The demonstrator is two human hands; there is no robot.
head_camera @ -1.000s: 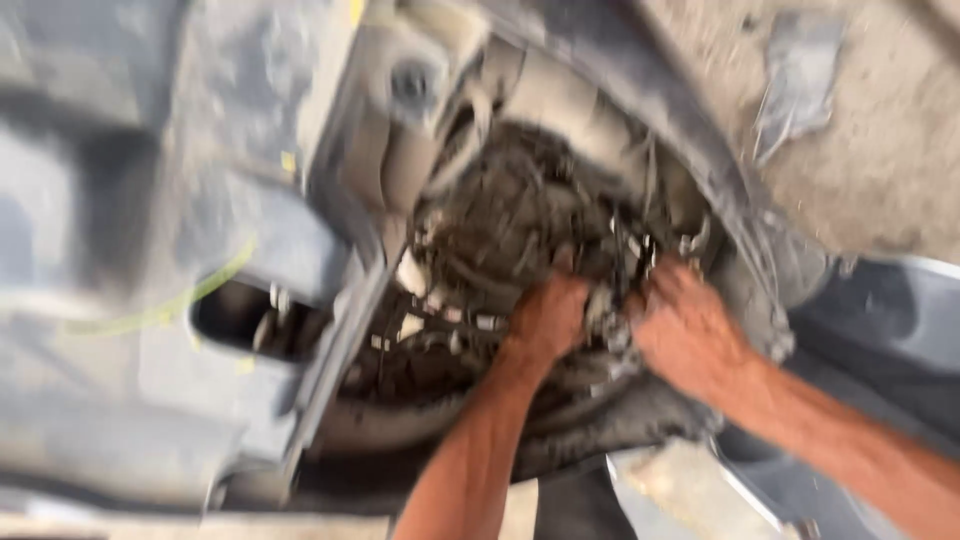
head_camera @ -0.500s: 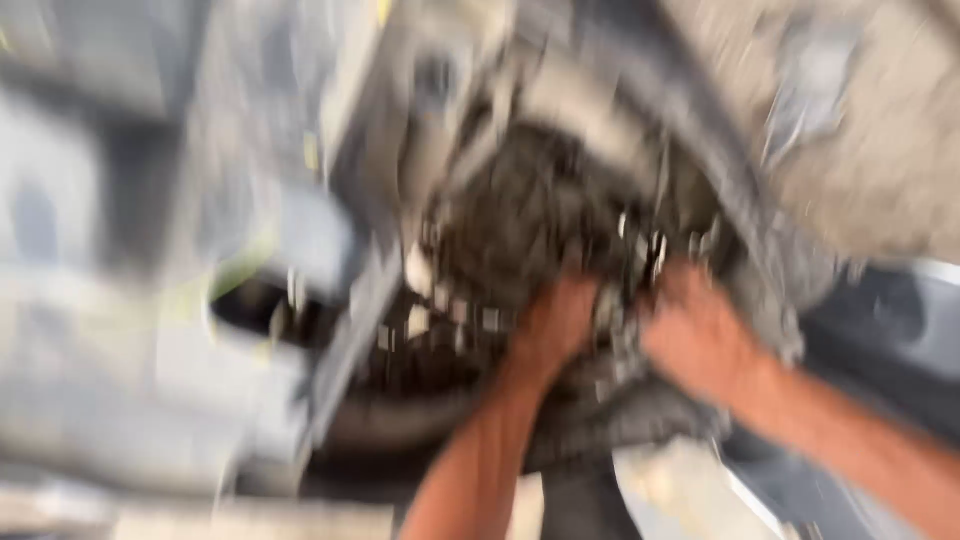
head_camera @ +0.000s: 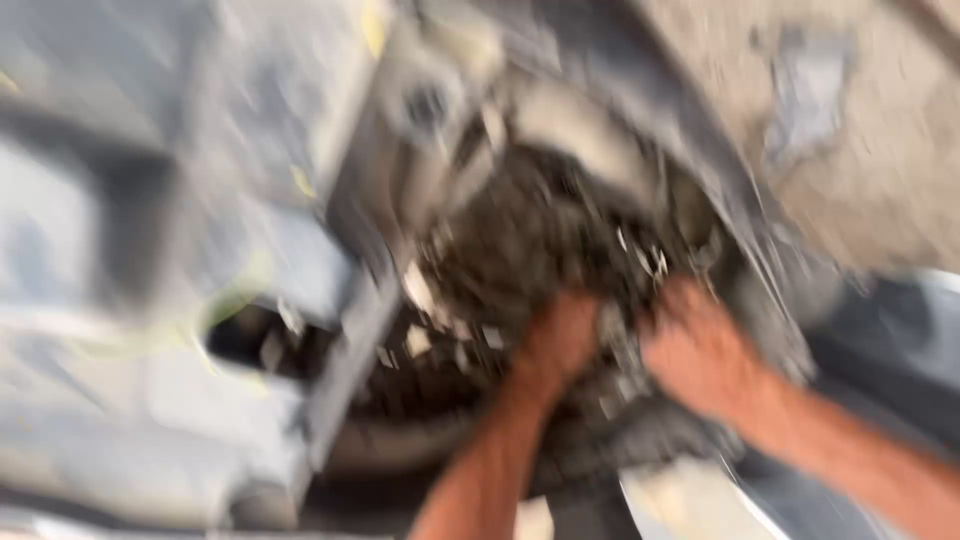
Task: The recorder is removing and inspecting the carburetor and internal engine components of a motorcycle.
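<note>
- Nearest, two bare forearms come up from the bottom edge into a dark, rounded cavity (head_camera: 690, 200) in a grey vehicle body.
- The left hand (head_camera: 560, 335) is sunk into a dark tangled mass of wires and clips (head_camera: 540, 230) that fills the cavity; the blur hides whether its fingers are curled or spread.
- The right hand (head_camera: 695, 350) looks balled up, pressed against the right side of the same mass, just beside the left hand; what it grips cannot be told.
- Left of the hands, a grey panel (head_camera: 150, 420) has a dark slot-shaped opening (head_camera: 245, 340); its contents are unclear.
- Farthest right lies sandy ground (head_camera: 880, 150).
</note>
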